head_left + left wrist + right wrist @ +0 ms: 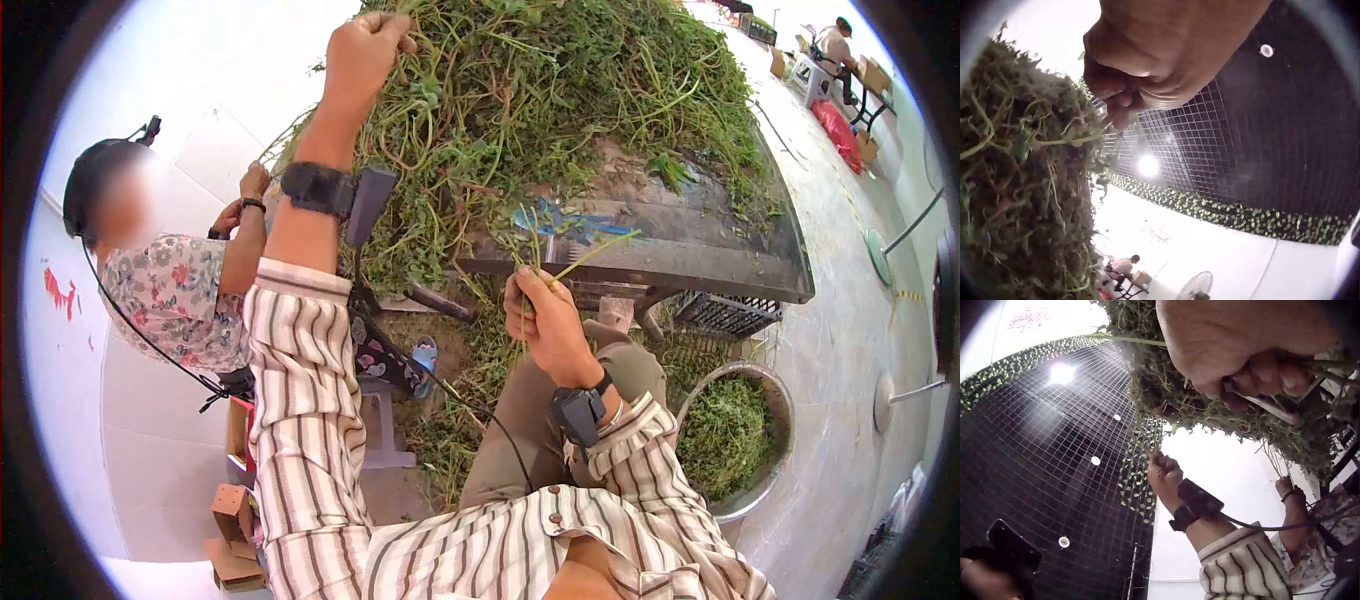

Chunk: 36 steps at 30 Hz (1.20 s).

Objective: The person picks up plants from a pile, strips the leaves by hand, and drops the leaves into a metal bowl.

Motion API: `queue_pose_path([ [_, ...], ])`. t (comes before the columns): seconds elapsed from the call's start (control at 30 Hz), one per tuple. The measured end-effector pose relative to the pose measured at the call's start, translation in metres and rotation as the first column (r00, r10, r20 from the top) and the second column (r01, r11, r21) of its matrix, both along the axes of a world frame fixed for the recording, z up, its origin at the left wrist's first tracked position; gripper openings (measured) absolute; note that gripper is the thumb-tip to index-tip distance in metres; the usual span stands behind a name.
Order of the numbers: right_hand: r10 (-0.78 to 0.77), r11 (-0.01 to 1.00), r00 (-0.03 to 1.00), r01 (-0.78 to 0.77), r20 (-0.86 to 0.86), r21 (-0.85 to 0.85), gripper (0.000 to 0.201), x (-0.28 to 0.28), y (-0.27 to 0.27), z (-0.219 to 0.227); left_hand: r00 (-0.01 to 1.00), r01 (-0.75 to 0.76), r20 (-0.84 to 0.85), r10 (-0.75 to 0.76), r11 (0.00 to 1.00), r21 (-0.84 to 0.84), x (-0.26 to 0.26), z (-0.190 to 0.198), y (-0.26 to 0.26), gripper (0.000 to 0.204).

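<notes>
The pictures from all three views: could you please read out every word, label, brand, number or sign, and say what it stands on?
No text can be read.
Left wrist view: small red marks on a pale wall, too blurred.
Right wrist view: red lettering-like marks on a bright wall, too blurred.
Head view: red shapes on the left wall, unreadable.

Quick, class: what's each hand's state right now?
Left hand: closed, pinching a plant stem.
Right hand: closed round green stems, plus a thin, flat object.
</notes>
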State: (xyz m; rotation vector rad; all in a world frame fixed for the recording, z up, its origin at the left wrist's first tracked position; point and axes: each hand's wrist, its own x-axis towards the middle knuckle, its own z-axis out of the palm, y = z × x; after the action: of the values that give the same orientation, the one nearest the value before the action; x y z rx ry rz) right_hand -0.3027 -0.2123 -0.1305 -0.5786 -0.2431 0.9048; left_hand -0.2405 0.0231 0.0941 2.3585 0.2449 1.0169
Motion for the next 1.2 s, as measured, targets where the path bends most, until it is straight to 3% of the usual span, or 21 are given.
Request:
queue_pose_path([
  [0.03, -0.002, 1.0, 1.0, 0.002, 0.002, 0.001, 0.025, 0.0, -0.001, 0.001, 1.0, 0.005, -0.002, -0.005, 1.0, 0.002, -0.002, -0.005, -0.007, 0.025],
  [0.07, -0.006, 1.0, 1.0, 0.006, 0.003, 0.002, 0.025, 0.001, -0.002, 0.001, 0.995, 0.102, 0.042, -0.095, 0.968, -0.229, -0.003, -0.013, -0.011, 0.025],
  [0.1, -0.012, 1.0, 1.0, 0.012, 0.0, 0.004, 0.025, 0.0, -0.001, 0.001, 0.98, 0.2, 0.105, -0.171, 0.874, -0.443, -0.004, -0.017, -0.014, 0.025],
  [0.13, -0.016, 1.0, 1.0, 0.016, -0.011, 0.0, 0.025, -0.001, -0.001, 0.001, 0.965, 0.254, 0.178, -0.19, 0.844, -0.473, -0.007, -0.018, -0.017, 0.023],
  [0.17, -0.018, 1.0, 1.0, 0.018, -0.021, -0.004, 0.025, -0.001, 0.0, 0.001, 0.965, 0.256, 0.177, -0.193, 0.843, -0.474, -0.008, -0.014, -0.018, 0.023],
  [0.23, -0.02, 1.0, 1.0, 0.02, -0.013, -0.006, 0.025, 0.0, 0.0, -0.001, 0.922, 0.29, 0.346, -0.172, 0.9, -0.325, -0.014, 0.001, -0.015, 0.019],
  [0.3, -0.014, 1.0, 1.0, 0.014, -0.006, -0.013, 0.025, -0.001, 0.001, -0.002, 0.805, 0.415, 0.55, -0.223, 0.874, -0.254, -0.015, 0.026, -0.009, 0.017],
  [0.4, 0.018, 1.0, 1.0, -0.019, -0.017, -0.014, 0.024, 0.0, 0.001, 0.0, 0.792, 0.335, 0.579, -0.192, 0.93, -0.15, -0.029, 0.062, -0.046, 0.019],
  [0.5, 0.014, 1.0, 1.0, -0.014, -0.005, -0.003, 0.024, -0.002, 0.002, 0.001, 0.833, 0.306, 0.521, -0.188, 0.94, -0.15, -0.027, 0.057, -0.05, 0.012],
  [0.57, -0.091, 0.996, 0.996, 0.091, 0.026, -0.008, 0.024, -0.004, 0.002, 0.006, 0.871, 0.317, 0.436, -0.225, 0.937, -0.15, -0.022, 0.028, -0.029, 0.017],
  [0.6, -0.098, 0.995, 0.995, 0.098, 0.024, -0.002, 0.024, -0.003, 0.001, 0.007, 0.937, 0.179, 0.328, -0.115, 0.969, -0.172, -0.033, 0.012, -0.048, 0.018],
  [0.63, -0.129, 0.991, 0.991, 0.13, 0.029, -0.019, 0.024, -0.003, 0.001, 0.008, 0.95, 0.169, 0.287, -0.122, 0.975, -0.145, -0.037, -0.008, -0.05, 0.019],
  [0.67, -0.159, 0.986, 0.987, 0.161, 0.037, -0.035, 0.024, -0.002, 0.001, 0.009, 0.954, 0.185, 0.276, -0.114, 0.952, -0.244, -0.043, -0.022, -0.065, 0.016],
  [0.73, -0.164, 0.986, 0.985, 0.166, 0.049, -0.034, 0.023, -0.001, 0.001, 0.009, 0.972, 0.183, 0.203, -0.115, 0.917, -0.355, -0.056, -0.056, -0.072, 0.02],
  [0.93, -0.143, 0.989, 0.989, 0.144, 0.04, -0.021, 0.022, 0.0, 0.001, 0.004, 0.997, 0.056, 0.073, -0.029, 0.913, -0.405, -0.096, -0.138, -0.111, 0.013],
  [1.0, -0.153, 0.988, 0.987, 0.154, 0.041, -0.015, 0.022, 0.001, 0.002, 0.005, 0.998, -0.058, -0.023, 0.054, 0.971, -0.231, -0.106, -0.156, -0.121, 0.014],
  [1.03, -0.141, 0.99, 0.99, 0.141, 0.033, -0.018, 0.02, 0.002, 0.002, 0.007, 0.998, -0.057, -0.027, 0.052, 0.97, -0.235, -0.11, -0.166, -0.121, 0.014],
  [1.1, -0.13, 0.991, 0.991, 0.131, 0.023, -0.025, 0.019, 0.002, 0.001, 0.009, 0.999, -0.037, 0.026, 0.036, 0.999, 0.013, -0.118, -0.181, -0.125, 0.018],
  [1.17, -0.161, 0.985, 0.987, 0.159, -0.02, -0.059, 0.019, 0.0, 0.001, 0.01, 0.998, -0.058, -0.024, 0.059, 0.998, 0.018, -0.126, -0.186, -0.134, 0.022],
  [1.2, -0.162, 0.985, 0.987, 0.16, -0.022, -0.063, 0.019, 0.0, 0.001, 0.008, 0.998, -0.055, -0.004, 0.056, 0.992, 0.115, -0.129, -0.19, -0.135, 0.023],
])
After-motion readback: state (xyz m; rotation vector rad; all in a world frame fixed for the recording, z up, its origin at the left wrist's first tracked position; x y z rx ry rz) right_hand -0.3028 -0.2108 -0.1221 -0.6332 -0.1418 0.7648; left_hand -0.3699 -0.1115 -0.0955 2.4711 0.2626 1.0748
